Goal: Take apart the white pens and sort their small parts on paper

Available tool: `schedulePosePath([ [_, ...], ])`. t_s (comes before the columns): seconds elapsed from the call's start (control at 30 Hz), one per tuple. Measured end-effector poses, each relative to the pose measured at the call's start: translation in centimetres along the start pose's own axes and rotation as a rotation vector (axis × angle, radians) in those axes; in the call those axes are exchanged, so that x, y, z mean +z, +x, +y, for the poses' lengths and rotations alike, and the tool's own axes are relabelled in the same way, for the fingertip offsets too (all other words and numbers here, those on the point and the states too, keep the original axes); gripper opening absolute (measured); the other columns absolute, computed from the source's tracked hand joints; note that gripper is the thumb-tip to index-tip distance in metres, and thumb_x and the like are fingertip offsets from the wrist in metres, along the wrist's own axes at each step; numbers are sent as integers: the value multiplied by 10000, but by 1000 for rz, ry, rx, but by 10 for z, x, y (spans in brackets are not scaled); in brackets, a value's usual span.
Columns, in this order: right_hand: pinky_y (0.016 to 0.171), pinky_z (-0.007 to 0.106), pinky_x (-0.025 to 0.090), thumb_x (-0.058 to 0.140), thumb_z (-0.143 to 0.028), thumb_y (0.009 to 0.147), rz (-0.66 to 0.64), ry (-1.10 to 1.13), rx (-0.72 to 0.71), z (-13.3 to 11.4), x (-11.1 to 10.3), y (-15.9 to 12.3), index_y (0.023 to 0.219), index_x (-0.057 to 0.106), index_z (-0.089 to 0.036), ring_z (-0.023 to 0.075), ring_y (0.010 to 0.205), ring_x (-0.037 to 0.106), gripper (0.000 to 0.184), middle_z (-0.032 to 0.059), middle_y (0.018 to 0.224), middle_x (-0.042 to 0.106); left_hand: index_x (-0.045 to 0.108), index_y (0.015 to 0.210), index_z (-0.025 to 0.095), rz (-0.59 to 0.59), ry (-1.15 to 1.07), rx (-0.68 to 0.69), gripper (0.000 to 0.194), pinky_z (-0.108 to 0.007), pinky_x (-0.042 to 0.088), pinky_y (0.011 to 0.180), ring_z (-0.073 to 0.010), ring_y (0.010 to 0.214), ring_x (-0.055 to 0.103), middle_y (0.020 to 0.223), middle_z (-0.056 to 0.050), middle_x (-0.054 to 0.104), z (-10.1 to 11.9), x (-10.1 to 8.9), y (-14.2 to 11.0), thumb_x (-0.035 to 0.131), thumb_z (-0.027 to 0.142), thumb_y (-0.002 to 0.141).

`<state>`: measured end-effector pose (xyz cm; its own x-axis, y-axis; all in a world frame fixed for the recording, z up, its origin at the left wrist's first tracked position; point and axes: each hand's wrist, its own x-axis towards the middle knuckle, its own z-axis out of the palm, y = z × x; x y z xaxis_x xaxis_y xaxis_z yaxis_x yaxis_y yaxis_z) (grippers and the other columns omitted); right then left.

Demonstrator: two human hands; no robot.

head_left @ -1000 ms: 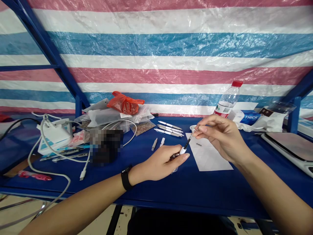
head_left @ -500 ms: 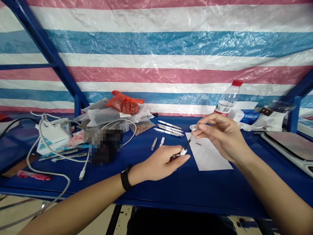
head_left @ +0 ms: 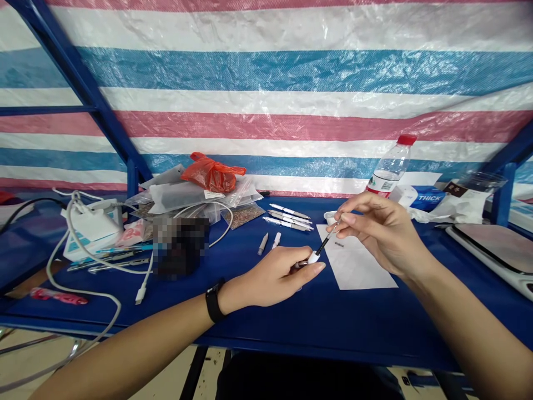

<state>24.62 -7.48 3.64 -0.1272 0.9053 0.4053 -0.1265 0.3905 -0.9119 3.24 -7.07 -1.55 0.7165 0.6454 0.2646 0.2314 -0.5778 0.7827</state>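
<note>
My left hand [head_left: 278,275] is closed around a pen barrel [head_left: 313,258], whose white end sticks out between thumb and forefinger. A thin ink refill [head_left: 323,244] with a dark lower part stands tilted at the mouth of that barrel. Its clear upper end is pinched by the thumb and fingertips of my right hand [head_left: 370,230]. Below the right fingers, a small spring-like piece [head_left: 339,244] lies on a white paper sheet [head_left: 362,272]. A grey pen part [head_left: 263,244] and a white pen part [head_left: 276,240] lie beyond the left hand.
Several white pens [head_left: 289,216] lie at the back of the blue table [head_left: 333,328]. Behind my right hand stands a red-capped bottle [head_left: 391,166]; a scale [head_left: 495,250] sits at right. Plastic bags [head_left: 179,197], a red bag [head_left: 212,172] and white cables [head_left: 119,305] crowd the left.
My right hand and the refill's upper end have shifted slightly to the right. The left hand keeps its hold on the barrel, almost still.
</note>
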Motion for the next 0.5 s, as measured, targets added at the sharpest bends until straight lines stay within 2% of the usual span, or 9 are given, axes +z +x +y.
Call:
schedulePosePath([
  [0.2,619,285,664,906,-345,751,-31,-37,-48,1,1,-1,796,757,-237,171,676,760,189,-5,770,726,324,684,220,-8,-14,-5,417,-265,298,562,-93,547,362,598,71,396,0,0,0,466,405,1029],
  [0.37,668,298,654,870,-297,800,-118,-139,-99,5,1,-2,825,743,-220,176,686,755,150,18,753,760,322,679,217,8,-20,-7,415,-264,299,574,-92,550,367,594,72,398,0,0,1,468,397,1023],
  [0.5,702,275,633,862,-247,802,-127,-141,-101,7,-1,-2,973,732,-233,160,707,748,215,-3,759,757,311,670,217,39,0,13,424,-262,292,570,-90,541,340,584,79,372,1,1,0,483,392,1015],
])
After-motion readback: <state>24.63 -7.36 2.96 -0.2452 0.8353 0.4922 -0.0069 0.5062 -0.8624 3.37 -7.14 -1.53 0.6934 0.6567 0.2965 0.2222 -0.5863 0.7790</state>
